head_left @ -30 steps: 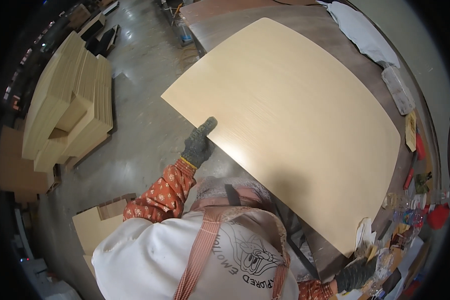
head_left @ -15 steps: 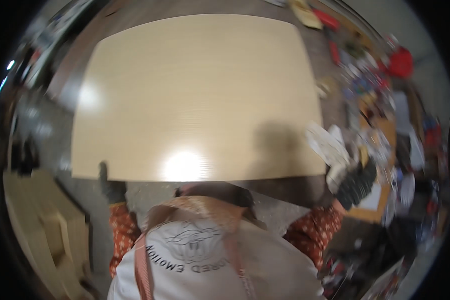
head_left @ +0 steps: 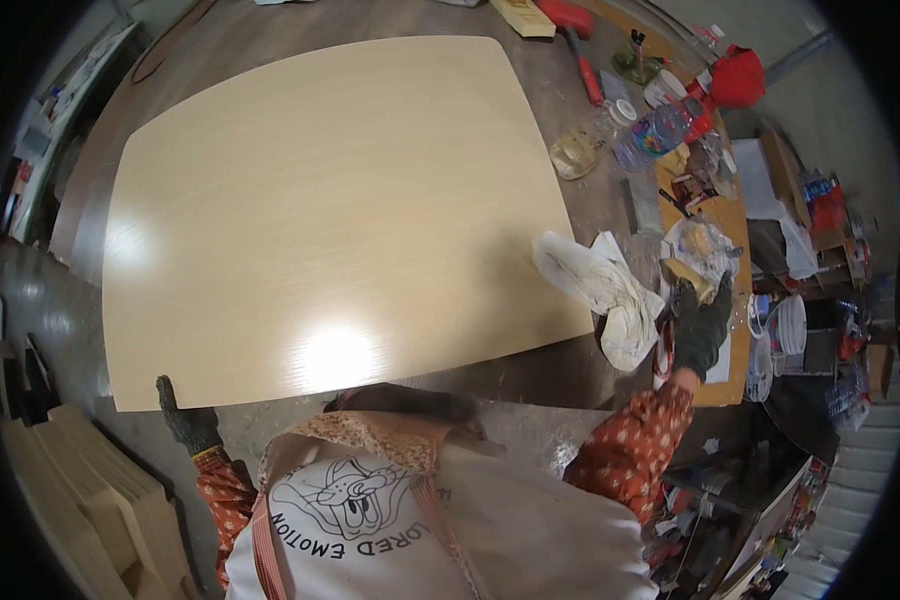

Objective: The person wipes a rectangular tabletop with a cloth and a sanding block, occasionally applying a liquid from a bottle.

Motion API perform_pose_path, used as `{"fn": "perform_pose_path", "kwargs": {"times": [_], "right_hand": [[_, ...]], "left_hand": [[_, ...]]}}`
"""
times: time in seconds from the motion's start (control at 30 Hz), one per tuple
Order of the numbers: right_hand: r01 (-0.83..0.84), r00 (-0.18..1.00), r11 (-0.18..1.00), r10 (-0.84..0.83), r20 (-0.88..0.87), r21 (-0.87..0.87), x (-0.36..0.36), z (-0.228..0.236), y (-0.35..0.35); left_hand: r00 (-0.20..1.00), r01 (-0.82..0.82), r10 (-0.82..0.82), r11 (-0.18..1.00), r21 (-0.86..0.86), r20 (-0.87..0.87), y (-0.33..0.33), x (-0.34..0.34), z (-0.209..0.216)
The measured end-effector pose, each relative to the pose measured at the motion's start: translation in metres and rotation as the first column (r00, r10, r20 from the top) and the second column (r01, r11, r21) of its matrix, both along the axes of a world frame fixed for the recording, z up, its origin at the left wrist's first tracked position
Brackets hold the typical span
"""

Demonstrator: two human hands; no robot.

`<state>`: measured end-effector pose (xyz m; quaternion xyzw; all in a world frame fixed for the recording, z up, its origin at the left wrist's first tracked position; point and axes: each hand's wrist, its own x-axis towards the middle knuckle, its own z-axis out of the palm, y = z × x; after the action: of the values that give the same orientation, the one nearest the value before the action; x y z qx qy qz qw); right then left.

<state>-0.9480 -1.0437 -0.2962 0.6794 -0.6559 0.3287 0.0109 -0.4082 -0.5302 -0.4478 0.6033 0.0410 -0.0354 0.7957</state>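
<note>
Tabletop, overhanging panel, left hand (at edge)

Routes around the panel. From my left hand, thumb over the near edge, a broad way crosses the pale surface. Leftward from my right hand, the crumpled white cloth blocks the direct path, overlapping the panel's right edge. Above the cloth, a strip of tabletop leaves room between panel and grey block; the clear jar bounds its far end. A clear plastic bag obstructs forward reach just beyond my right fingers.
</note>
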Motion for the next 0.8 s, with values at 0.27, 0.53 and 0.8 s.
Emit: {"fn": "perform_pose_path", "kwargs": {"times": [0.27, 0.53, 0.8], "right_hand": [[-0.262, 0.924, 0.955, 0.289, -0.251, 0.136, 0.049, -0.029, 0.034], [-0.502, 0.858, 0.816, 0.512, -0.046, -0.285, 0.12, 0.039, 0.056], [-0.915, 0.332, 0.306, 0.941, -0.06, -0.262, 0.279, 0.031, 0.128]], "left_hand": [[0.966, 0.142, -0.206, 0.927, -0.347, -0.156, -0.034, -0.02, 0.051], [0.848, -0.53, 0.281, 0.477, 0.701, 0.449, -0.067, -0.017, 0.091], [0.456, -0.245, -0.709, 0.481, 0.842, 0.538, -0.121, -0.072, 0.121]]}}
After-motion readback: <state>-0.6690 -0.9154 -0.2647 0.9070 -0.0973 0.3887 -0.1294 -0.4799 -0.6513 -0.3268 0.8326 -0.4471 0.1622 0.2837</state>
